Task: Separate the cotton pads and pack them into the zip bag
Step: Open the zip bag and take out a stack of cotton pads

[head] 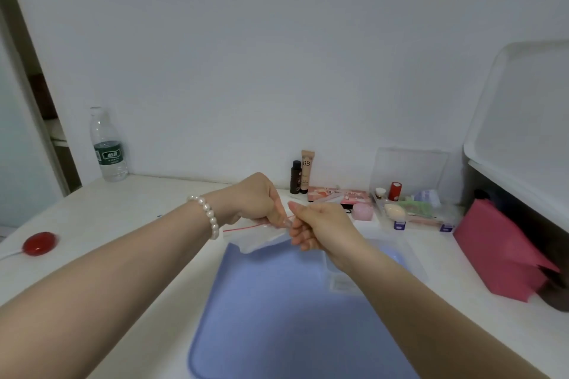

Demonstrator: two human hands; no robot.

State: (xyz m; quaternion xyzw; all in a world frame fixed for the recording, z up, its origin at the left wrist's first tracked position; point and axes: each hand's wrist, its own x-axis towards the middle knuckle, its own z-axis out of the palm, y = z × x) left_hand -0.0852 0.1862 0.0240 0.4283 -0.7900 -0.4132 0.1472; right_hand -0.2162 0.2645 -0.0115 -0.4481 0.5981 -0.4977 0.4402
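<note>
- Both hands meet over the far edge of the blue mat [277,311], holding the zip bag [261,238] up off the bench [123,224].
- The left hand [252,200] pinches the bag at its mouth — the fingers [278,215] are curled down onto the strip with the red line.
- The right hand [320,228] pinches the same edge just beside the left, its fingers [300,237] curled narrow round the plastic; the two hands are almost touching.
- The bag hangs clear and slack below the fingers, one corner drooping onto the mat. Whether any pads lie inside it I cannot tell — the plastic looks see-through and nothing white reads clearly in it.
- No loose pads show on the mat. A clear box [369,258] lies under the right wrist; what it holds is too faint to say.
- Judgement: the step in hand is work on the seal, either opening the mouth for packing or pressing it closed. Which of the two cannot be told from the grip alone.
- If opening, the next move calls for pulling the two lips apart, then freeing one hand to fetch pads while the other keeps the mouth wide.
- If closing, it calls for sliding the pinch along the red line to the far corner.
- Thin film slips easily, so a firm pinch close to the strip seems wise.
</note>
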